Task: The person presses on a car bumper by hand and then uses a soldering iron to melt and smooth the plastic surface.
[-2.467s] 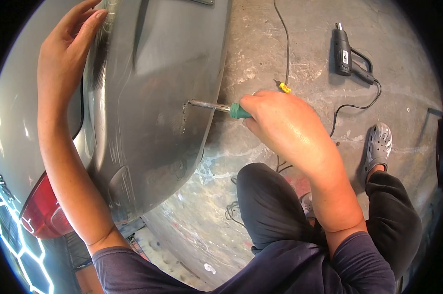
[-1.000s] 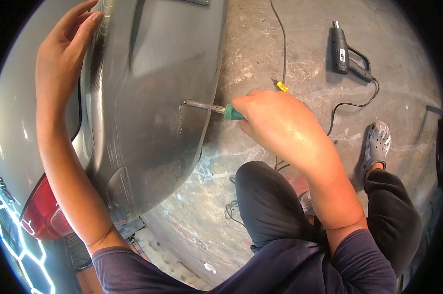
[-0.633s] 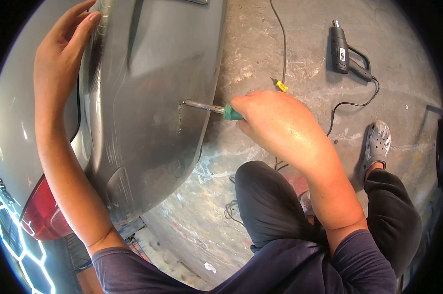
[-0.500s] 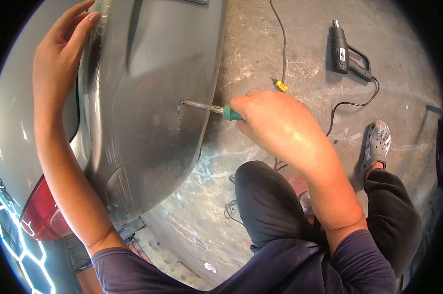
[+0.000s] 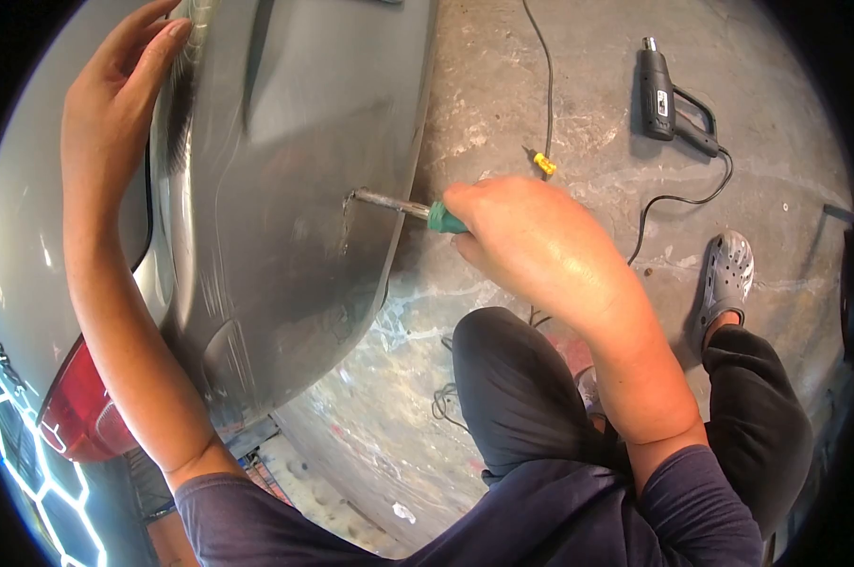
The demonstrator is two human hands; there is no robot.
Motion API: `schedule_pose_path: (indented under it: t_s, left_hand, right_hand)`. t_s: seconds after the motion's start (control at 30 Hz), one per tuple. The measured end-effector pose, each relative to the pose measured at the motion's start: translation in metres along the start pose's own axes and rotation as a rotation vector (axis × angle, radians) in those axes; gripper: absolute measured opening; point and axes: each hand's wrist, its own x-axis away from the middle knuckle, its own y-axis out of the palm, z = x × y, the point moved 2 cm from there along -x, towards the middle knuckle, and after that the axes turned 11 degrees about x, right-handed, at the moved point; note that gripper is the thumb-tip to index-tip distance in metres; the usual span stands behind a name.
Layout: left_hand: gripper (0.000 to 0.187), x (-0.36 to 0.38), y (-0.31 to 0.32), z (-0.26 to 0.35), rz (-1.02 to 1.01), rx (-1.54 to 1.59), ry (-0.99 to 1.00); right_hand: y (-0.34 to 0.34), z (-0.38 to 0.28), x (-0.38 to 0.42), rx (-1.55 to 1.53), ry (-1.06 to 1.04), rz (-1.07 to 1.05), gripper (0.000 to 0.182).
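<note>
A green-handled tool with a metal shaft (image 5: 394, 202) is held in my right hand (image 5: 531, 231), its fingers closed round the handle. The shaft's tip touches the grey bumper (image 5: 285, 227) at the top of a short rough seam (image 5: 345, 230). At the upper left, my left hand (image 5: 125, 80) rests on the upper edge of the bumper, thumb apart from the other fingers, nothing seen in it. Some of its fingertips are cut off or hidden.
A black heat gun (image 5: 656, 94) lies on the concrete floor (image 5: 484, 94), with its cord curling down. A cable with a yellow connector (image 5: 544, 163) lies nearer. The red tail light (image 5: 87, 406) is beside my left forearm. My shoe (image 5: 729, 274) stands at right.
The tool's shaft has tilted very slightly, its tip a little higher on the bumper. My left hand has stayed almost in place.
</note>
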Motion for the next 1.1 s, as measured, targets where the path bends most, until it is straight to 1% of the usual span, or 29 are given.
schedule_pose_path:
  t_s: [0.07,0.13,0.23,0.33,0.43,0.53,0.6,0.73,0.83,1.1]
  left_hand:
    - [0.040,0.000,-0.002,-0.002,0.001,-0.003,0.002]
    - [0.040,0.000,-0.001,-0.005,0.012,-0.034,0.017]
    - [0.040,0.000,0.007,0.000,0.099,-0.022,0.015]
    - [0.042,-0.001,0.008,0.003,0.099,-0.043,-0.024]
    - [0.042,0.001,0.010,0.006,0.103,0.005,-0.035]
    - [0.042,0.001,0.007,0.003,0.092,-0.058,0.021]
    - [0.041,0.001,0.002,-0.003,0.054,-0.061,0.007]
    - [0.041,0.003,0.002,-0.003,0.046,-0.063,-0.004]
    - [0.041,0.000,-0.002,-0.008,0.000,-0.039,0.024]
    - [0.042,-0.001,-0.005,-0.020,-0.023,-0.040,0.056]
  right_hand:
    - [-0.001,0.000,0.008,-0.052,0.013,0.002,0.012]
    - [-0.005,0.009,0.026,-0.113,0.049,0.024,0.018]
    - [-0.031,0.035,0.040,-0.097,0.147,0.011,0.019]
    - [-0.026,0.046,0.034,-0.080,0.197,0.003,0.016]
    - [-0.001,0.041,0.030,-0.118,0.150,0.033,0.020]
    - [0.010,0.030,0.024,-0.146,0.142,0.013,0.019]
    - [0.010,0.026,0.021,-0.161,0.133,0.000,0.019]
    - [0.013,0.022,0.016,-0.167,0.093,0.013,0.018]
    - [0.015,0.019,0.015,-0.157,0.087,0.017,0.018]
    - [0.015,0.016,0.011,-0.158,0.072,0.027,0.019]
